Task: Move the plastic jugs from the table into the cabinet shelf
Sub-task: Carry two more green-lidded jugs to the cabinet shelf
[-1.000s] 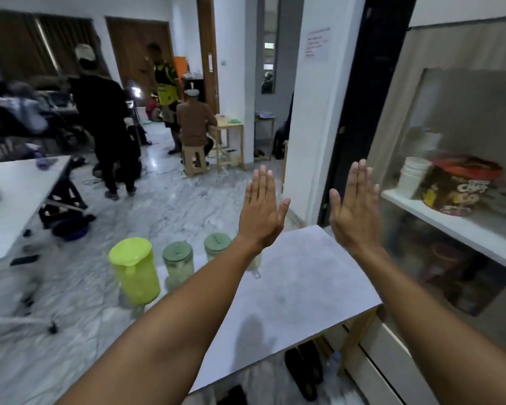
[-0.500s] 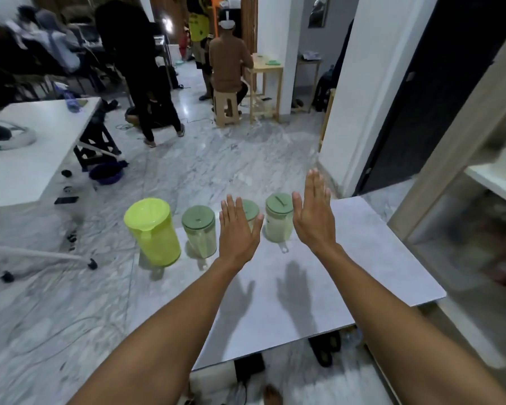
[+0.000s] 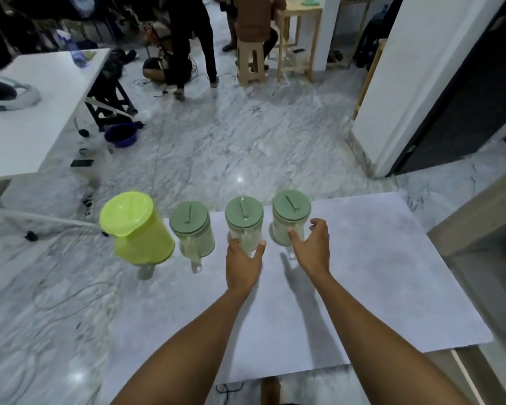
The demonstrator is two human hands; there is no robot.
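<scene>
Left hand (image 3: 244, 263): wrapped around the third jug (image 3: 245, 223), thumb and fingers on its sides.
Right hand (image 3: 311, 249): spread, fingers touching the fourth jug (image 3: 290, 218).
Jugs: four in a row along the table (image 3: 362, 287) far edge; lime jug (image 3: 138, 228) at far-left corner, second jug (image 3: 192, 228) beside it.

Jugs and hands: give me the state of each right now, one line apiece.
Yellow-green jug: on table, lid on, untouched.
Leftmost pale green jug: on table, lid on, untouched.
Middle pale green jug: lid on, left hand around it.
Rightmost pale green jug: lid on, right hand open at it.
</scene>
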